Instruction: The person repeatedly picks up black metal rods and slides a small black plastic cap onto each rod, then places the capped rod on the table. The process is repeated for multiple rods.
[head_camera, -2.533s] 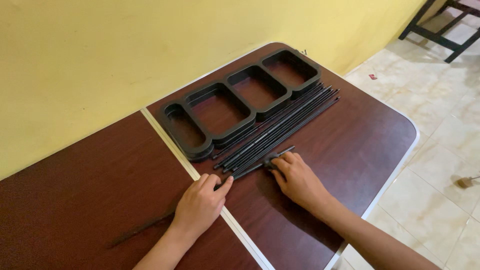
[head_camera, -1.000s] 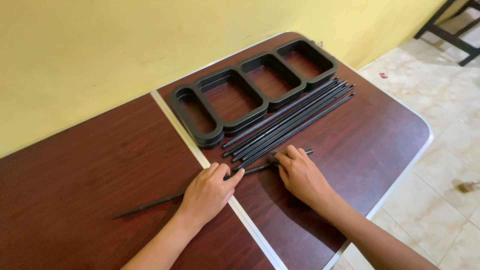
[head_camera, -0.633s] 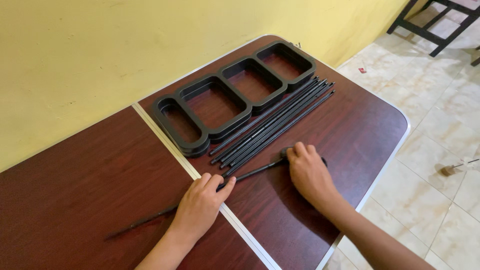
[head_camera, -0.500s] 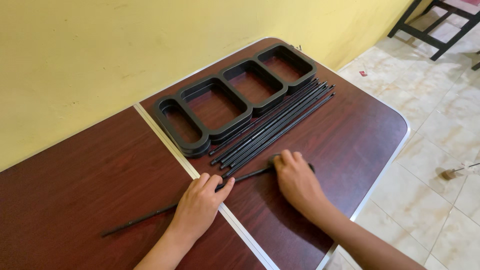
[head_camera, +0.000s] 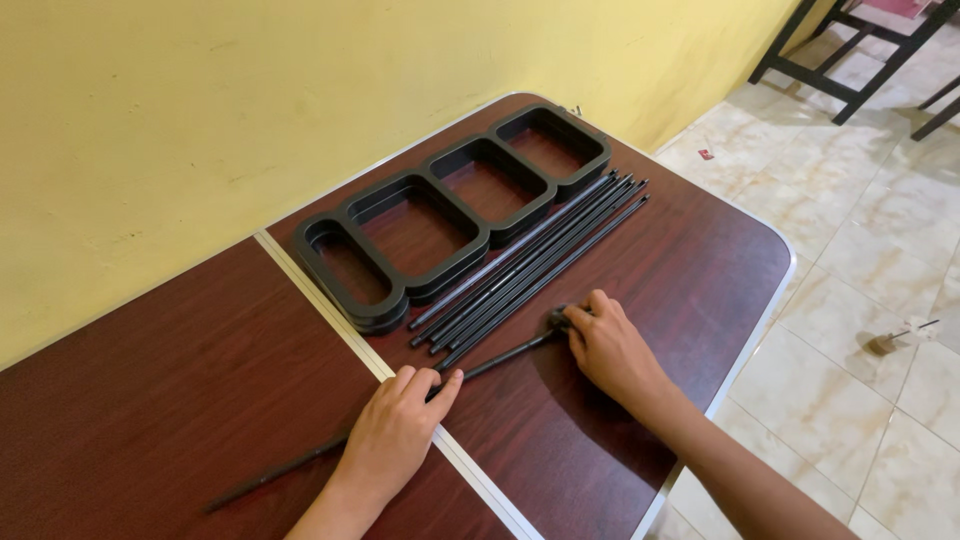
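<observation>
Black rod (thin, long) lies flat on the counter, running lower-left to upper-right, my left hand pressing its middle, right hand pinching its capped end.

Two hands, one stacked frame pile, several rods.

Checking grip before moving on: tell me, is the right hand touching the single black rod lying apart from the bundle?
Touching. The head view shows the right hand with fingertips on the end of the single black rod.

Both hands on black rod, table
</observation>
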